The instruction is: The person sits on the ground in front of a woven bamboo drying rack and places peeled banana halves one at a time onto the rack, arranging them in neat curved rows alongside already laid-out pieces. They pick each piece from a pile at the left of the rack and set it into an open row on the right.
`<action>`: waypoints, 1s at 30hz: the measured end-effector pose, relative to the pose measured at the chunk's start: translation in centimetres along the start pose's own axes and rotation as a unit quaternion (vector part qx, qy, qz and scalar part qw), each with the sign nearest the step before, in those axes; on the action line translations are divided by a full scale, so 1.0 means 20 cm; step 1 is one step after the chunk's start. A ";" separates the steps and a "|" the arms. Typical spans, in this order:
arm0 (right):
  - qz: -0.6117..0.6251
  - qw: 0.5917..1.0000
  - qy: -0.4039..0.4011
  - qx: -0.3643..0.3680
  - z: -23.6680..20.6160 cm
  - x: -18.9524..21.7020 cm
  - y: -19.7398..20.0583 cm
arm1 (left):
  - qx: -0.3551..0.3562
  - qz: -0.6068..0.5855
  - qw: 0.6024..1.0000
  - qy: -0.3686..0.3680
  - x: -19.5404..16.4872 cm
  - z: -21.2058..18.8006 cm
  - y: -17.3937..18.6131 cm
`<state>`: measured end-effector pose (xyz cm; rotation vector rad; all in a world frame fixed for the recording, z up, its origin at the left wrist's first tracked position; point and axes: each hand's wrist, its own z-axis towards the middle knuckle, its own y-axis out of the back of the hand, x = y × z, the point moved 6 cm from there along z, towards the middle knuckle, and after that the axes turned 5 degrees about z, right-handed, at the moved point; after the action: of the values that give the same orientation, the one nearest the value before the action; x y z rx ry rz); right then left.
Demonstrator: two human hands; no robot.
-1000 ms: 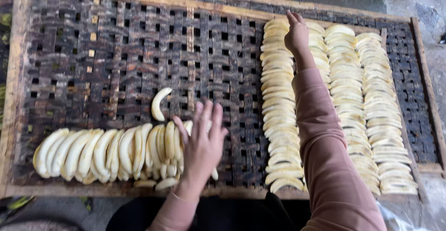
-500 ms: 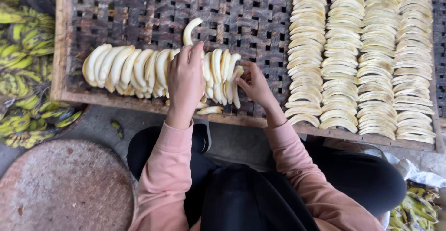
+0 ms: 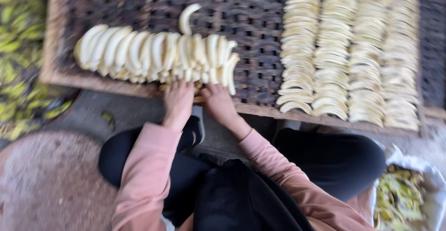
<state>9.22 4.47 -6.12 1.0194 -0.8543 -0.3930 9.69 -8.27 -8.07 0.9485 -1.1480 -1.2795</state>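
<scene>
Frame is motion-blurred. Person sits at the near edge of a dark woven drying rack (image 3: 139,3) with a wooden frame.

Left hand (image 3: 178,102) and right hand (image 3: 218,103) are side by side at the rack's near edge, both under the row of peeled bananas (image 3: 153,54). Fingertips go in beneath the front of that row and touch it. Can't tell whether the fingers are spread, curled or pinching a piece; they're hidden by the fruit and blurred.

The row runs left to right along the near-left part of the rack, pieces leaning on each other. One single peeled banana (image 3: 187,18) lies just behind the row, apart from the hands.

Right half of the rack: three tidy columns of peeled bananas (image 3: 344,50), well apart from both hands.

Off the rack: green peels (image 3: 18,73) piled on the ground at left, a bag of peels (image 3: 404,198) at lower right, a round reddish surface (image 3: 46,184) at lower left. Pink sleeves, dark trousers.
</scene>
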 end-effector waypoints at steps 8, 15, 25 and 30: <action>0.527 0.794 -0.298 -0.050 -0.18 -0.49 -0.05 | -0.043 0.066 0.997 0.002 -0.10 -0.10 0.05; 0.762 0.502 -0.378 -0.158 -0.38 -0.83 -0.03 | 0.084 -0.058 0.994 0.047 -0.11 -0.07 -0.06; 0.627 0.726 -0.269 -0.085 -0.20 -0.54 0.39 | 0.257 -0.829 0.385 0.314 -0.50 0.10 -0.20; 0.241 0.931 -0.203 -0.184 -0.03 -0.55 0.62 | 0.230 -0.930 0.192 0.213 -0.84 0.46 -0.18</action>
<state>1.69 18.13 -0.33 0.3565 -1.3087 -0.3276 0.95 8.82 -11.37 3.2953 1.1675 -1.8065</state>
